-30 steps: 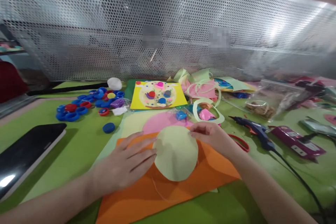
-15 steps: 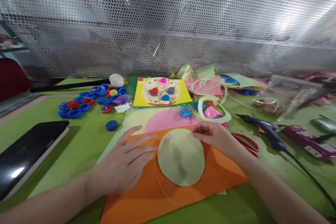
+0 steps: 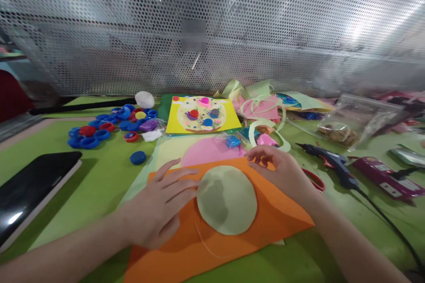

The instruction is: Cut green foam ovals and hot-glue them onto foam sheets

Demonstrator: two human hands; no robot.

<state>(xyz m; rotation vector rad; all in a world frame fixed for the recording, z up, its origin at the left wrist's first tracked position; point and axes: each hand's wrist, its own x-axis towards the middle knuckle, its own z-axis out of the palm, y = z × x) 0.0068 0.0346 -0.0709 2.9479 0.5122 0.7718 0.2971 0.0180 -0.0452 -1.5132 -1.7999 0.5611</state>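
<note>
A pale green paper circle (image 3: pixel 229 199) lies on an orange sheet (image 3: pixel 279 216), with a curved line marked on the sheet below it. My left hand (image 3: pixel 162 203) rests on the orange sheet, fingers spread, their tips at the circle's left edge. Above the circle's upper right edge is my right hand (image 3: pixel 275 163), apart from the circle, its fingers loosely curled and nothing visible in them. Under the orange sheet are a pink and pale yellow sheet (image 3: pixel 206 148). Behind stands a yellow card (image 3: pixel 171 124) decorated with bottle-cap snails.
Blue and red bottle caps (image 3: pixel 89 141) and a black phone (image 3: pixel 36 190) lie on the left. Red scissors (image 3: pixel 315 181), a glue gun (image 3: pixel 327 159) and a purple power strip (image 3: pixel 381 177) are on the right. Paper scraps (image 3: pixel 262 106) sit before a perforated metal panel (image 3: pixel 133 53).
My right hand has let go of the circle's upper edge and moved slightly right. The left hand stays beside the circle. The view has shifted a little.
</note>
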